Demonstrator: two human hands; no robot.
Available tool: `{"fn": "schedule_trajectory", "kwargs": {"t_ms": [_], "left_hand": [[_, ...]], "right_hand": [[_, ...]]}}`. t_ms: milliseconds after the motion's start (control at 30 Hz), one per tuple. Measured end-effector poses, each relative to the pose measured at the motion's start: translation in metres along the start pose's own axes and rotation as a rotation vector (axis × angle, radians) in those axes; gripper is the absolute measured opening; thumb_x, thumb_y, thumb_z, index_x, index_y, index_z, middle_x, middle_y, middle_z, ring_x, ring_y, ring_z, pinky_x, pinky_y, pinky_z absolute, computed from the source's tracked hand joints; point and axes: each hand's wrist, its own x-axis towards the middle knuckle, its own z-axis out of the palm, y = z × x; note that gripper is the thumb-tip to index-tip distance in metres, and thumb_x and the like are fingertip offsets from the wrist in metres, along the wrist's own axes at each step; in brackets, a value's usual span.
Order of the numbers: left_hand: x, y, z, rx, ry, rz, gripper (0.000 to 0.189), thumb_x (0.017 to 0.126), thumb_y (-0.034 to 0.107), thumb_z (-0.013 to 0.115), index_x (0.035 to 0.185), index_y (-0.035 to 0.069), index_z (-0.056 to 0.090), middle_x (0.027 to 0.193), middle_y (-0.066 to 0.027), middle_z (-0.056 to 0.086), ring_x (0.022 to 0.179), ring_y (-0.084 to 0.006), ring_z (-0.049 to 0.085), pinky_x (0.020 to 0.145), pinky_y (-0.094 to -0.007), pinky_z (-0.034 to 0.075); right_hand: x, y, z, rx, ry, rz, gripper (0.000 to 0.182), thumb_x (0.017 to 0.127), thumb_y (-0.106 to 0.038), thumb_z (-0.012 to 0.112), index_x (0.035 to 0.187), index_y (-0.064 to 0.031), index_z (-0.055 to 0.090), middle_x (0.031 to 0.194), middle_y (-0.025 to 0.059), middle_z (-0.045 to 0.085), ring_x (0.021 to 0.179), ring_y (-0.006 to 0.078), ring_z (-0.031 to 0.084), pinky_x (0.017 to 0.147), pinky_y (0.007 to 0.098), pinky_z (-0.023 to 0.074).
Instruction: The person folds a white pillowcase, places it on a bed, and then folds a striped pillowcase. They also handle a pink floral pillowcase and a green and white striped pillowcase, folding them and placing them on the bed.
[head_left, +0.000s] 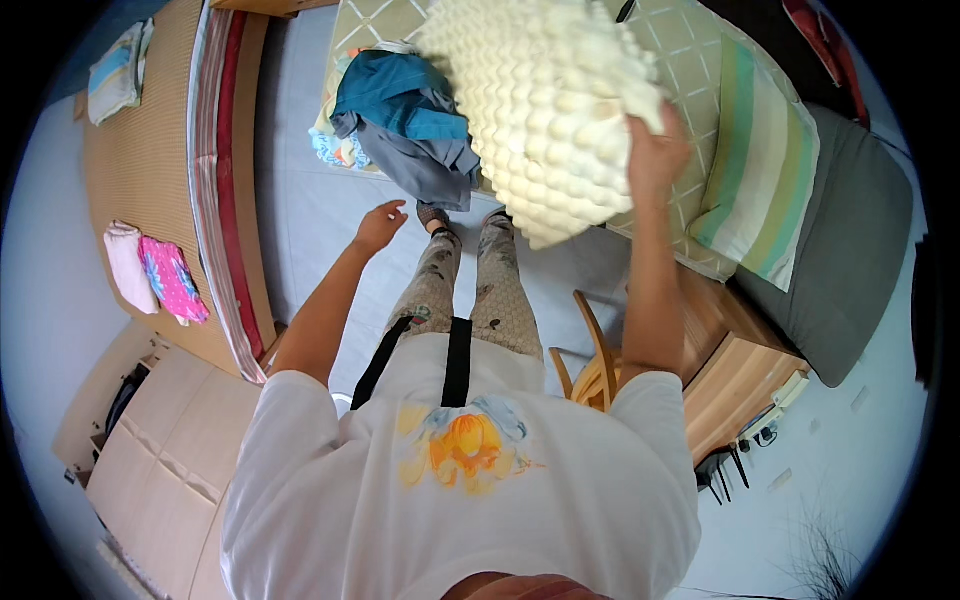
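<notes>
My right hand (660, 154) grips the edge of a cream foam piece with an egg-crate surface (547, 127), which hangs partly over the edge of a bed or couch with a beige lattice-patterned cover (686, 191). My left hand (384, 223) is held in the air over the floor, holding nothing, its fingers slightly bent. Between the two, nearer the bed, a teal garment (397, 86) and a grey garment (412, 161) lie in a pile, the grey one hanging over the edge. Patterned cloth (337, 150) shows beneath them.
A striped green and white pillow (765, 157) lies at the right beside a dark grey cushion (847, 225). On the left, a mat-covered bed (161, 180) bears folded cloths (171, 277). A wooden chair (592, 367) and a wooden cabinet (739, 382) stand at my right.
</notes>
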Motion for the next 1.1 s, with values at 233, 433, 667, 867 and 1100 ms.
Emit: {"fn": "schedule_trajectory", "kwargs": {"t_ms": [233,433,667,867,1100], "left_hand": [[0.038,-0.035,-0.025,0.057,0.143,-0.009,0.05,0.082,0.031,0.065,0.127,0.01,0.054,0.109,-0.0186,0.062,0.1,-0.0321,0.061,0.087,-0.0389,0.048],[0.054,-0.032,-0.044,-0.024,0.281,-0.067,0.062,0.08,0.032,0.067,0.132,0.006,0.047,0.118,-0.0233,0.058,0.109,-0.0329,0.057,0.092,-0.0396,0.045],[0.103,-0.055,-0.056,-0.043,0.387,0.043,0.077,0.076,0.031,0.073,0.138,0.002,0.037,0.125,-0.0237,0.053,0.115,-0.0327,0.054,0.093,-0.0384,0.045],[0.109,-0.046,-0.07,0.013,0.376,0.017,0.071,0.075,0.027,0.074,0.137,0.008,0.043,0.122,-0.0166,0.058,0.102,-0.0253,0.059,0.087,-0.0343,0.046],[0.105,-0.052,-0.048,-0.107,0.306,0.019,0.076,0.078,0.029,0.073,0.141,0.01,0.035,0.132,-0.0236,0.048,0.121,-0.0318,0.049,0.095,-0.0378,0.042]], "right_hand": [[-0.001,-0.127,-0.1,0.522,0.12,0.019,0.028,0.079,-0.002,0.067,0.106,0.0044,0.064,0.101,0.0102,0.066,0.087,0.0167,0.061,0.076,0.0284,0.05],[-0.018,-0.062,-0.153,0.374,0.248,0.113,0.035,0.077,0.004,0.066,0.111,0.0056,0.06,0.105,0.0111,0.063,0.088,0.0178,0.06,0.079,0.0287,0.0491],[-0.029,0.168,-0.182,0.222,0.327,0.474,0.044,0.076,-0.004,0.069,0.118,0.0047,0.057,0.104,0.0119,0.064,0.086,0.0213,0.061,0.08,0.0302,0.048],[-0.046,0.207,-0.13,-0.905,-0.049,0.34,0.047,0.072,-0.018,0.071,0.117,-0.0076,0.062,0.096,0.0185,0.066,0.081,0.0357,0.063,0.073,0.0423,0.0491],[-0.039,0.184,-0.167,-0.8,0.225,0.252,0.038,0.071,-0.016,0.07,0.106,-0.0031,0.064,0.085,0.0182,0.064,0.077,0.0372,0.061,0.07,0.0441,0.0473]]}}
